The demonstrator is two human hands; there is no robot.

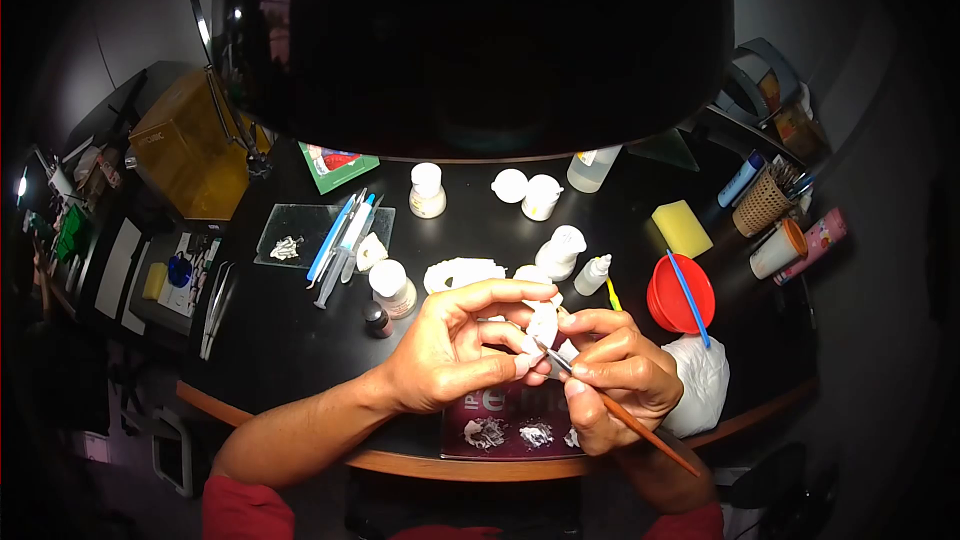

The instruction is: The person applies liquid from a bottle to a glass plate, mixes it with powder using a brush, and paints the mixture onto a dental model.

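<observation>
Between the fingertips of my left hand [440,355] is a small white piece [543,322], partly hidden by the fingers. My right hand [628,372] grips a thin paintbrush [648,430] with a brown handle, its tip at the white piece. Below both hands lies a dark red board [510,450] with several smears of white paste. A white jar [392,290] and a small dark bottle [377,320] stand left of my left hand. Beyond the fingers are a dropper bottle [593,275] and another white bottle [560,252]. Crumpled white tissue [705,380] sits beside my right hand.
A red bowl [660,292] with a blue stick across it stands right, near a yellow sponge [682,229]. Slim tools [340,240] lie on a glass plate [272,240] at left. A large dark screen [480,50] overhangs the back of the black desk [460,232].
</observation>
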